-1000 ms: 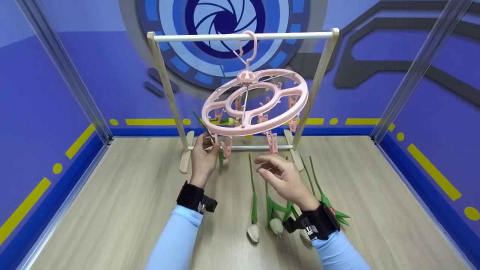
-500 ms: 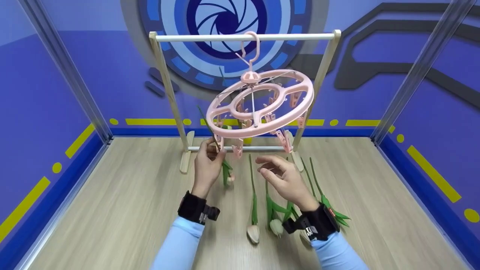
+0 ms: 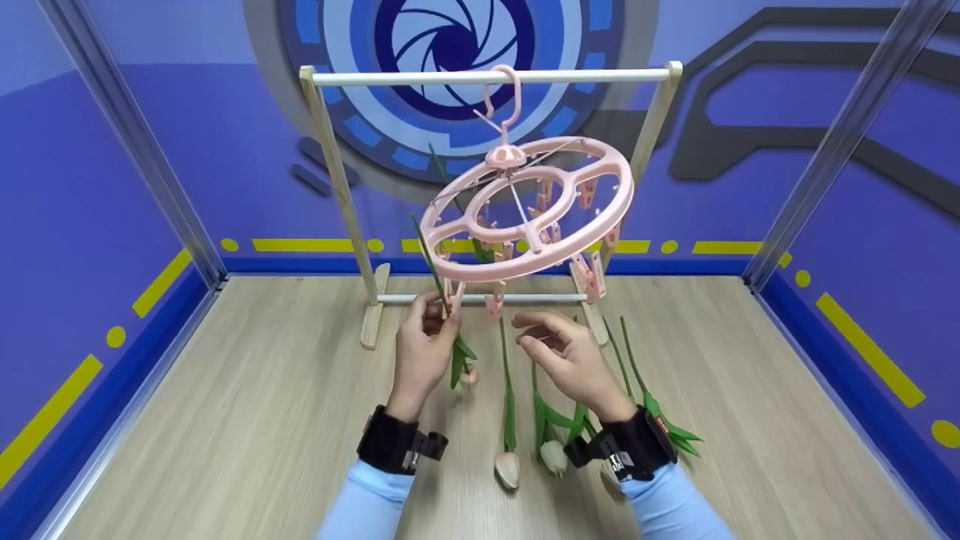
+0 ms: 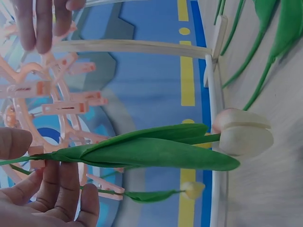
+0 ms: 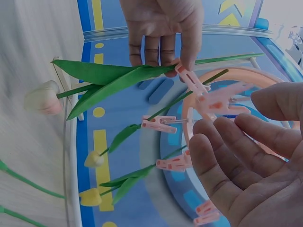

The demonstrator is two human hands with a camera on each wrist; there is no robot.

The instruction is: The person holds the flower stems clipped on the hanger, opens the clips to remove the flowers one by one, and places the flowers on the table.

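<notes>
My left hand pinches the stem of a white tulip, its bloom pointing down and its stem rising beside the ring. A pink clothespin sits right at the pinched stem, under the rim of the pink round clip hanger. Apart from it, my right hand hovers to the right with fingers loosely bent and nothing in them. In the right wrist view, two more tulips, one pale and one yellow, hang head-down at other clothespins behind.
The hanger hooks over the white bar of a wooden rack. Several tulips lie on the table below and around my right hand, including a white one and another white one. Blue printed walls enclose the table.
My left hand has moved right and towards me with the tulip. The hanger has turned and shifted slightly right, its clothespins swinging. My right hand has stayed in place.
</notes>
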